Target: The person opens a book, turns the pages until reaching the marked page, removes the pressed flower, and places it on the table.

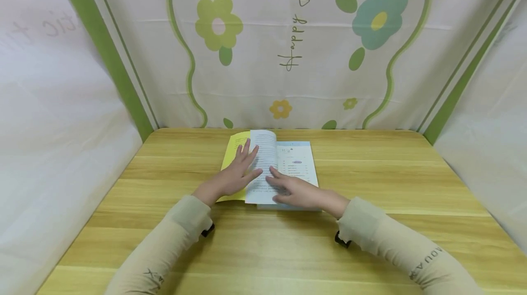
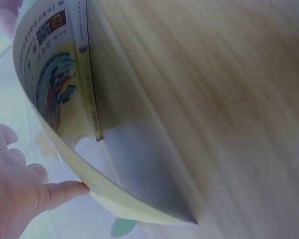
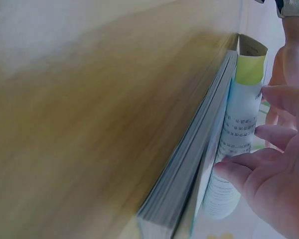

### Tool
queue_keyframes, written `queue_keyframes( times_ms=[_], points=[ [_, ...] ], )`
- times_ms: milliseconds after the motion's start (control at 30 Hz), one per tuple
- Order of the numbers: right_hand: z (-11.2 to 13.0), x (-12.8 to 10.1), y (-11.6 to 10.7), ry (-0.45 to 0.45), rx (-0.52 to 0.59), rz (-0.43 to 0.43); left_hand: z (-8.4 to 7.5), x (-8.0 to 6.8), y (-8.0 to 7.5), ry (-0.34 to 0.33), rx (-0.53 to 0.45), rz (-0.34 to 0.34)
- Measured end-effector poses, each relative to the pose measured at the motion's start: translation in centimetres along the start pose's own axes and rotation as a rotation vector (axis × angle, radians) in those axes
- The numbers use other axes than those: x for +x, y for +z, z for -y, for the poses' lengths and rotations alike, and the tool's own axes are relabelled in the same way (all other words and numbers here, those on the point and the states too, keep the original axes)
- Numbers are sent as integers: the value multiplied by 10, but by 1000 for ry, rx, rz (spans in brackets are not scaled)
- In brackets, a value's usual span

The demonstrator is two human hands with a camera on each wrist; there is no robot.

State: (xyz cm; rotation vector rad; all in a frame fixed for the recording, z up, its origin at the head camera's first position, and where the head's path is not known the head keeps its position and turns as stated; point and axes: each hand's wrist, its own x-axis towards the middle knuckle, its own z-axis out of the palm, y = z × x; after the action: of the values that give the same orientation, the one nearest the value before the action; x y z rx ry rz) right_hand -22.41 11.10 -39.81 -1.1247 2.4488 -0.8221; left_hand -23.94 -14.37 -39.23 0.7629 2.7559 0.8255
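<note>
A book (image 1: 271, 169) lay open near the middle of the wooden table (image 1: 370, 222), toward the far edge, its spine running away from the person. Its yellow front cover (image 1: 235, 148) was folded out to the left and lay on the table. A printed page (image 1: 263, 158) stood arched over the middle, curling up at its far end, and a pale blue-white page (image 1: 298, 162) with a few short lines of print lay flat on the right.

The left hand (image 1: 234, 176) rested flat across the yellow cover and the left part of the arched page, fingers straight and spread, its grip apart and clamped on nothing. In the left wrist view the cover bowed outward, showing a coloured drawing and a code square on its outer face, with a fingertip (image 2: 72, 189) touching its edge. The right hand (image 1: 294, 192) lay on the lower part of the right page, fingers stretched out toward the arched page and pressing on the paper, its grip likewise apart. In the right wrist view the fingertips (image 3: 229, 169) touched the curled sheet beside the thick block of pages.

Both arms wore beige sleeves (image 1: 181, 231). Behind the table hung a white cloth backdrop (image 1: 296, 48) with green, teal and yellow flowers and handwritten lettering, and white cloth closed off both sides.
</note>
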Motion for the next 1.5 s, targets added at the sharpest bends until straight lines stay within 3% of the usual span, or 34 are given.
queue_keyframes(
  times_ms=[167, 500, 767, 933, 1200, 1500],
  points=[
    [4, 4, 2, -33, -23, 1, -5, 3, 1, 20, 89, 24],
    [8, 5, 3, -36, -22, 28, -6, 7, 6, -14, 136, 124],
    [-5, -4, -5, -72, -24, 60, -3, 7, 9, -53, 167, 122],
    [-16, -14, -11, -86, -92, 94, 0, 7, 8, -64, 212, 106],
    [-32, -33, -21, 16, -117, 154, 3, 4, 4, -50, 337, 79],
    [-44, -49, -27, 34, -155, 164, 13, 3, 1, -73, 463, 85]
  ],
)
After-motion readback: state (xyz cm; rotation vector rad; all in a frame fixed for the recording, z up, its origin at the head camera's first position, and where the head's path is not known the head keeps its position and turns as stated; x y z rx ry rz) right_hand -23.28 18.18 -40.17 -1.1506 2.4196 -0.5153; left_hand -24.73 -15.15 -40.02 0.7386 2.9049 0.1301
